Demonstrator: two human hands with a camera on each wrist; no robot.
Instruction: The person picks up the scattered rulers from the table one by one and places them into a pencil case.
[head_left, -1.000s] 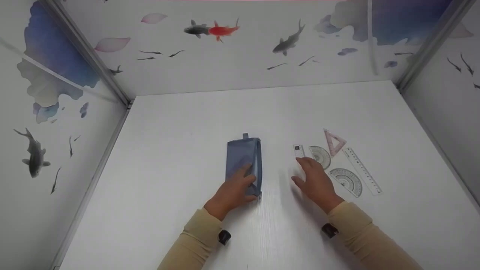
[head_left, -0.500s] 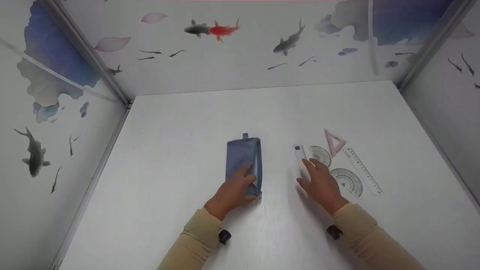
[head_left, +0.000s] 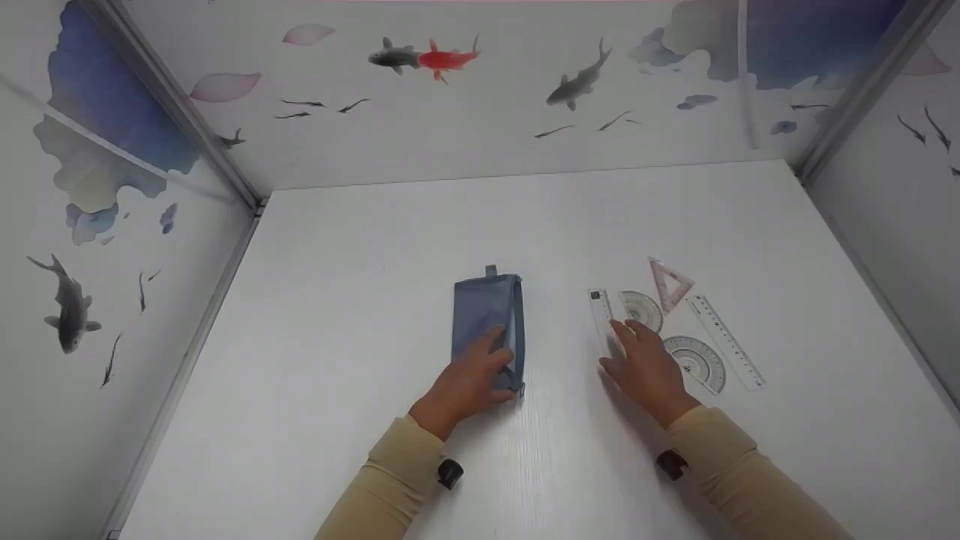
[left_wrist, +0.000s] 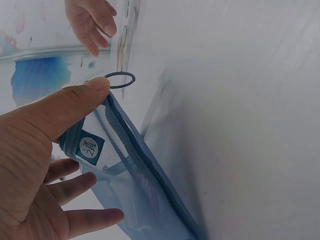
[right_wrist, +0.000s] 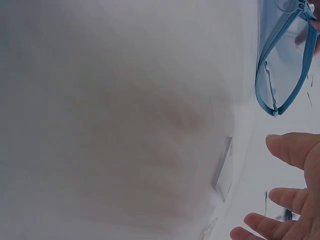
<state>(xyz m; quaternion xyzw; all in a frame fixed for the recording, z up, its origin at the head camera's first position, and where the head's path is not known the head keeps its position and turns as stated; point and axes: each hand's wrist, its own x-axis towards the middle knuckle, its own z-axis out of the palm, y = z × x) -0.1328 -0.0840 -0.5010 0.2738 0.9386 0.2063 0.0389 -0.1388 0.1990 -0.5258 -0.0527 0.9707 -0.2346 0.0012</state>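
A blue mesh zip pouch (head_left: 476, 307) lies on the white table, its zipped side facing right. My left hand (head_left: 465, 382) holds its near end; in the left wrist view the thumb presses by the zip's pull ring (left_wrist: 121, 80) while the other fingers spread out. The right wrist view shows the pouch's zip (right_wrist: 260, 82) gaping. Over the near part of a short clear ruler (head_left: 598, 304) hovers my right hand (head_left: 649, 371), fingers apart and holding nothing. Its wrist view shows the fingers (right_wrist: 282, 147) spread, with the ruler (right_wrist: 224, 172) beyond them.
To the right of the short ruler lie a small protractor (head_left: 643, 307), a larger protractor (head_left: 701, 364), a pink set square (head_left: 663, 291) and a longer clear ruler (head_left: 726, 341). White panels (head_left: 495, 142) with painted fish border the table at the back and sides.
My right hand has shifted to the right and slightly nearer to me, uncovering more of the short ruler. The left hand and the pouch have stayed in place.
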